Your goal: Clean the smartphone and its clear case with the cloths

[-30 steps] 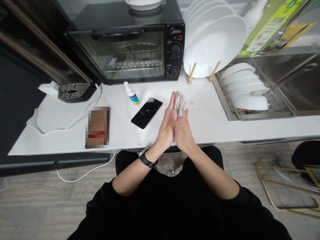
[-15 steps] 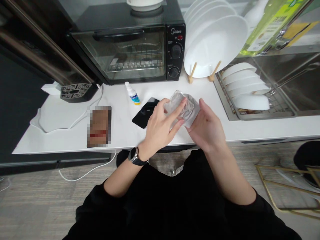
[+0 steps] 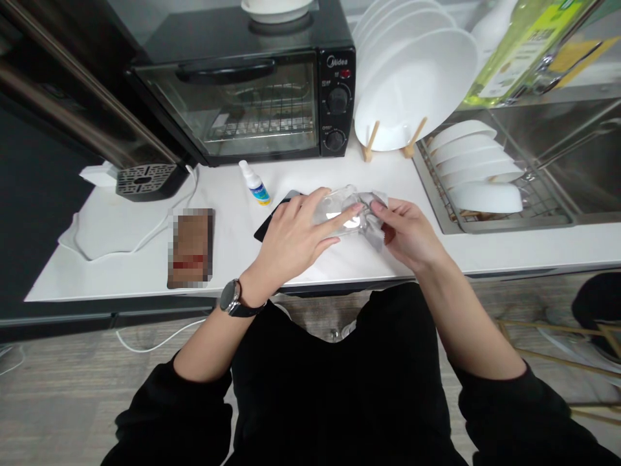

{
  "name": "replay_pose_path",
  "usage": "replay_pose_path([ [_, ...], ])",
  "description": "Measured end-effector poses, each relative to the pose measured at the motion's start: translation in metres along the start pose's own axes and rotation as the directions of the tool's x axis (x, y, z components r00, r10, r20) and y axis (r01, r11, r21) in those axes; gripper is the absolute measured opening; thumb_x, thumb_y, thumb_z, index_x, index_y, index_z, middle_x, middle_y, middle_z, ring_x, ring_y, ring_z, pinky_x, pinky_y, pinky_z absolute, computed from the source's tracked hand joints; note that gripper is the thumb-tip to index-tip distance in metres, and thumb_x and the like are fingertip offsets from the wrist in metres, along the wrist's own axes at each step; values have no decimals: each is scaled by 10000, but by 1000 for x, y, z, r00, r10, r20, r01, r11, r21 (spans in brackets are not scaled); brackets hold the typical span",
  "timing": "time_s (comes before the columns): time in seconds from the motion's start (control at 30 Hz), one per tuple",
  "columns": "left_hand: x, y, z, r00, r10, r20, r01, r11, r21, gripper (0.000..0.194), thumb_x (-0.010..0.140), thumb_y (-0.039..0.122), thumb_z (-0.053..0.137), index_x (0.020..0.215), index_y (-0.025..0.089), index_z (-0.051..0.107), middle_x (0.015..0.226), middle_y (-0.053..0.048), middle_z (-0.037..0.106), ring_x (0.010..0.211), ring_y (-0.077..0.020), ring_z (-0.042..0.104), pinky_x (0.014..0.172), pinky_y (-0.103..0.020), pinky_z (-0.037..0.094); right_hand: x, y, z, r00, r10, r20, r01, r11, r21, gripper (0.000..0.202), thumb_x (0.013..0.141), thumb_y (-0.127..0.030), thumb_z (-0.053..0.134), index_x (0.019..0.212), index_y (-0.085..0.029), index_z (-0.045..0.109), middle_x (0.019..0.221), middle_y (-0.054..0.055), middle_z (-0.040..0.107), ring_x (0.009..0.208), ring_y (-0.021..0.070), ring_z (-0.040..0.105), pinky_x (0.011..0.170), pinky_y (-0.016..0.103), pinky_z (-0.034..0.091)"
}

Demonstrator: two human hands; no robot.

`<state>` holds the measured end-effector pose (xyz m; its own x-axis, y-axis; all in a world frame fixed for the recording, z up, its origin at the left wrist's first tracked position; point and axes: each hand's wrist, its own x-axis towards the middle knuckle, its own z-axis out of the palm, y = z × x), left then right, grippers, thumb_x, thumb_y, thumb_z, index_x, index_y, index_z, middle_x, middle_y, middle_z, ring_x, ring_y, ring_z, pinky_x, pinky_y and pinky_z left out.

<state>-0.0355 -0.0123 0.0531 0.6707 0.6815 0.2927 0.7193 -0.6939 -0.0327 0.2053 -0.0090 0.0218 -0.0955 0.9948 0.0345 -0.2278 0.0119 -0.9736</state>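
Observation:
My left hand (image 3: pixel 295 238), with a watch on its wrist, holds a clear plastic phone case (image 3: pixel 334 202) by its left side. The index finger stretches across the case, and the thumb lies along its lower edge. A crumpled grey cloth (image 3: pixel 373 232) is pinched between the thumb and fingers of my right hand (image 3: pixel 408 234), against the right end of the case. Part of the cloth is hidden by the fingers. Under my left hand lies a black phone (image 3: pixel 266 226), mostly covered. A small spray bottle (image 3: pixel 256 184) stands just behind it.
A black toaster oven (image 3: pixel 242 103) is at the back of the white counter (image 3: pixel 242 259). Right of it stand white plates (image 3: pixel 412 84) in a wooden rack, then bowls (image 3: pixel 485 194) in the sink. A blurred-out flat item (image 3: pixel 191 249) and a white cable (image 3: pixel 140 244) lie left.
My right hand has turned from an open palm under the cloth to a pinch on it. The case and left hand have shifted slightly down and left.

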Motion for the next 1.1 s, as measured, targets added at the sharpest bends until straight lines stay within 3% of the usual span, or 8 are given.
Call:
replay_pose_path([
  [0.17, -1, 7, 5, 999, -16, 42, 17, 1000, -14, 663, 1105, 445, 586, 1742, 489, 409, 1693, -140, 482, 1271, -344, 597, 1062, -528, 563, -8, 28, 14, 940, -267, -211, 255, 963, -85, 439, 973, -590, 814, 1301, -300, 842, 1306, 24, 867, 1245, 271, 812, 1198, 528, 605],
  [0.43, 2, 9, 12, 998, -63, 27, 67, 973, -222, 620, 1104, 482, 598, 1708, 401, 485, 1661, -163, 474, 1313, -350, 611, 1125, -566, 552, -26, 25, 32, 847, -500, -181, 390, 816, -427, 409, 1090, -518, 668, 1425, -321, 797, 1480, 33, 792, 1438, 288, 721, 1267, 535, 554],
  [0.6, 25, -10, 18, 963, -236, 132, 270, 820, -505, 1095, 857, 600, 904, 1727, 193, 378, 1427, -166, 647, 1313, -349, 639, 1115, -479, 541, 22, 27, 13, 884, -453, -116, 357, 813, -461, 471, 1059, -586, 672, 1325, -235, 839, 1324, 88, 859, 1248, 318, 820, 1153, 555, 633],
  [0.73, 44, -40, 25, 936, -175, 305, 339, 682, -648, 692, 881, 719, 811, 1306, 191, 670, 1061, -68, 706, 972, -251, 677, 886, -380, 525, 39, 23, 0, 819, -529, -222, 398, 802, -445, 466, 1099, -565, 596, 1346, -234, 812, 1318, 101, 856, 1276, 323, 806, 1186, 600, 599],
  [0.8, 49, -48, 31, 923, -166, 346, 377, 567, -732, 480, 935, 648, 769, 1086, 211, 641, 933, -19, 672, 813, -180, 645, 777, -327, 490, 34, 20, 1, 766, -616, -184, 452, 719, -527, 472, 1132, -526, 538, 1454, -261, 760, 1438, 88, 808, 1406, 324, 737, 1270, 613, 524],
  [0.9, 54, -51, 38, 898, -148, 414, 440, 285, -852, 358, 958, 502, 762, 962, 228, 531, 965, -12, 701, 803, -144, 705, 711, -268, 496, 24, 20, 6, 793, -595, 132, 512, 533, -674, 545, 1181, -504, 386, 1644, -316, 603, 1668, 60, 652, 1587, 313, 582, 1354, 625, 421],
  [1.0, 56, -51, 40, 876, -113, 470, 468, -41, -883, 254, 958, 380, 745, 1104, 233, 597, 1069, -12, 721, 921, -171, 793, 710, -247, 566, 22, 28, 8, 821, -400, 408, 541, 314, -780, 622, 1202, -508, 281, 1790, -318, 349, 1847, 77, 404, 1728, 315, 354, 1394, 702, 289],
  [1.1, 58, -51, 42, 851, -87, 518, 470, -313, -825, 440, 961, 324, 705, 1393, 265, 639, 1042, -5, 730, 826, -189, 805, 685, -290, 632, 23, 35, 8, 819, -316, 479, 546, 177, -819, 752, 1196, -557, 297, 1839, -244, 64, 1906, 143, 195, 1780, 334, 164, 1405, 731, 208],
])
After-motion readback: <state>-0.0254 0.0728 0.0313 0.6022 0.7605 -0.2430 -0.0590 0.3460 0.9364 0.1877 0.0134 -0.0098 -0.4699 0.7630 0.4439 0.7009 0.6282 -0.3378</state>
